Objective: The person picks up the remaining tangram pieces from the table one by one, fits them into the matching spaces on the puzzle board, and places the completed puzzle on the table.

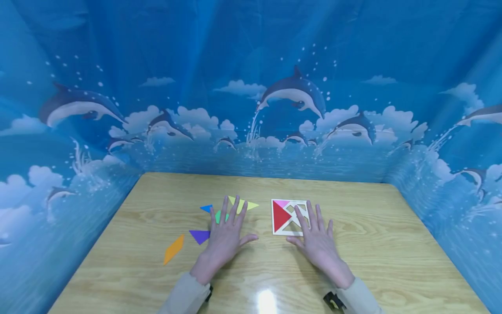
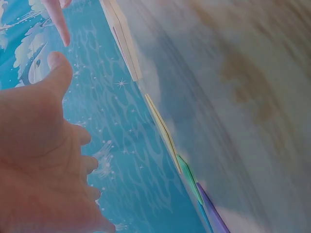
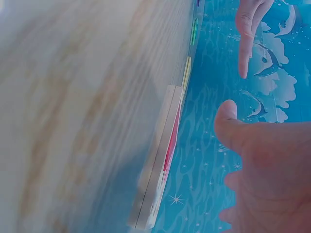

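In the lower middle of the frame, the left hand hovers over the counter with its fingers straight and spread wide, partly covering a green piece and a yellow piece. A blue triangle and a purple triangle lie just to its left; an orange parallelogram sits farther lower left. Right of centre, the right hand — fingers likewise straight and fanned — overlaps a white puzzle tray, which holds a red triangle and a pink piece.
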Available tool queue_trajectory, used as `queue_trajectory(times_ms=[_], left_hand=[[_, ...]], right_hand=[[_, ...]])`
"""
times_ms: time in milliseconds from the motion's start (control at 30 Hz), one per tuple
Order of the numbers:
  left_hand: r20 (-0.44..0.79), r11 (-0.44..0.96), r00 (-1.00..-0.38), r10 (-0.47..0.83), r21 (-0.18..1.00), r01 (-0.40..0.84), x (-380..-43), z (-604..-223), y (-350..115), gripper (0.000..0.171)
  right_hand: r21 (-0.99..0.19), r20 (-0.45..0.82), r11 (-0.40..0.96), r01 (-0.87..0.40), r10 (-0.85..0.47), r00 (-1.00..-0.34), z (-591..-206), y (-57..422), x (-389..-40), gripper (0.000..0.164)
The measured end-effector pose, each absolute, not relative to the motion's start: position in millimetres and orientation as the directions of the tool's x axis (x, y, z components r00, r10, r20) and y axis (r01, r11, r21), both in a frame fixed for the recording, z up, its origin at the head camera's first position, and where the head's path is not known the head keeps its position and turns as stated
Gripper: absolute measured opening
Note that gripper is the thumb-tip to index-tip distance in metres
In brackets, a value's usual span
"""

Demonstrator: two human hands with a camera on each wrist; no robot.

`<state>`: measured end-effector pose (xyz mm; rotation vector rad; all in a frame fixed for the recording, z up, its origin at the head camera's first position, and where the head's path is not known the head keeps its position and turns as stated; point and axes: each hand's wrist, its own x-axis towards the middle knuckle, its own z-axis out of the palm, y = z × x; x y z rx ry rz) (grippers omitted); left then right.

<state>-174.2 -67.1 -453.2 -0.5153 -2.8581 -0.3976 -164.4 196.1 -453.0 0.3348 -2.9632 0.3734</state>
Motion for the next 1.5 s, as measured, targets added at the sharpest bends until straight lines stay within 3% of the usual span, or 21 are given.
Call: queue_trajectory(times_ms=[133, 333, 433, 533, 767, 1067, 1267, 1500], left_hand=[[0.262, 0.882, -0.902, 0.342, 0.243, 0.405, -176.3, -453.0, -66.4, 0.081], [0.346, 0.812, -0.845, 0.407, 0.286, 0.509, -189.6, -444.8, -60.0, 0.043], [0.394, 0.778, -0.816, 0.423, 0.304, 0.55, -200.7, -439.2, -53.8, 0.027], [0.398, 0.764, -0.807, 0.436, 0.31, 0.566, -213.0, -437.4, -45.6, 0.022], [0.294, 0.79, -0.846, 0.445, 0.316, 0.526, -231.0, -438.9, -22.7, 0.035], [0.057, 0.846, -0.88, 0.471, 0.254, 0.469, -241.5, -453.0, 3.6, 0.06], [-0.101, 0.86, -0.864, 0.493, 0.206, 0.467, -237.8, -455.7, 8.2, 0.074], [-0.137, 0.861, -0.859, 0.493, 0.222, 0.458, -237.0, -456.7, 8.9, 0.082]], right_hand=[[-0.247, 0.205, 0.939, -0.239, -0.19, -0.96, -451.1, 197.3, -167.1, 0.083], [-0.277, 0.364, 0.916, -0.289, -0.179, -0.914, -445.9, 207.4, -178.1, 0.059], [-0.305, 0.376, 0.905, -0.298, -0.173, -0.91, -445.1, 215.6, -185.2, 0.046], [-0.313, 0.353, 0.901, -0.3, -0.183, -0.918, -445.9, 224.0, -192.3, 0.041], [-0.253, 0.314, 0.89, -0.379, -0.295, -0.902, -454.8, 244.8, -208.4, 0.048], [-0.259, 0.073, 0.876, -0.407, -0.402, -0.913, -460.4, 261.9, -217.1, 0.075], [-0.308, 0.021, 0.865, -0.397, -0.411, -0.911, -462.4, 264.8, -216.2, 0.078], [-0.317, 0.008, 0.863, -0.393, -0.412, -0.911, -462.4, 265.9, -215.0, 0.079]])
